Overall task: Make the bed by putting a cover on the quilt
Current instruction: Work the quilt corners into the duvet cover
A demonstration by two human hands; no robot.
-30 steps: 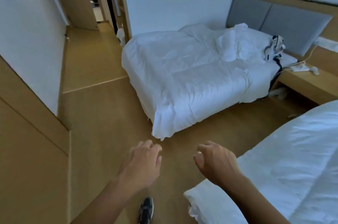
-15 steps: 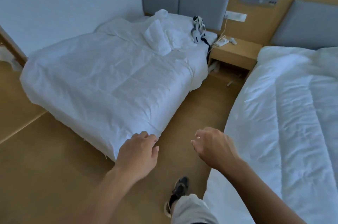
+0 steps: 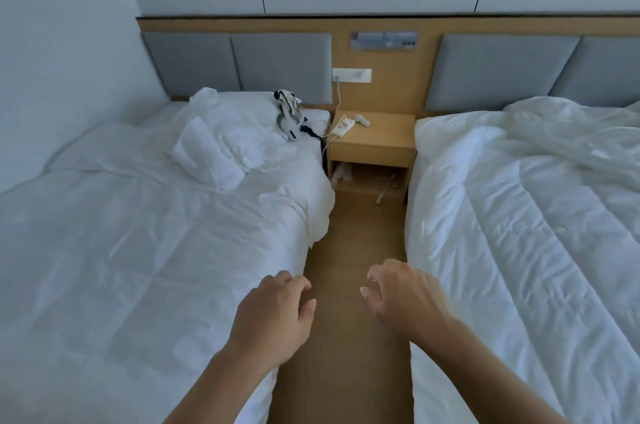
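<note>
Two beds flank a narrow aisle. A stitched white quilt [image 3: 540,236] lies spread over the right bed, with a thin crumpled white cover [image 3: 581,132] bunched near its head. The left bed carries a smooth white quilt [image 3: 131,250] and a folded white cloth [image 3: 207,156]. My left hand [image 3: 273,316] hovers above the left bed's edge, fingers loosely curled and holding nothing. My right hand [image 3: 405,299] hangs over the aisle beside the right quilt's edge, fingers apart and curled, also holding nothing.
A wooden nightstand [image 3: 372,146] stands between the beds at the far end, with a white charger and cable on top. A black-and-white headset [image 3: 289,115] lies at the left bed's head. The wooden floor aisle [image 3: 353,250] runs ahead. Grey padded headboards line the wall.
My view has swung right, from the doorway side to facing the headboards between the two beds. Both hands stay raised in front of me, holding nothing.
</note>
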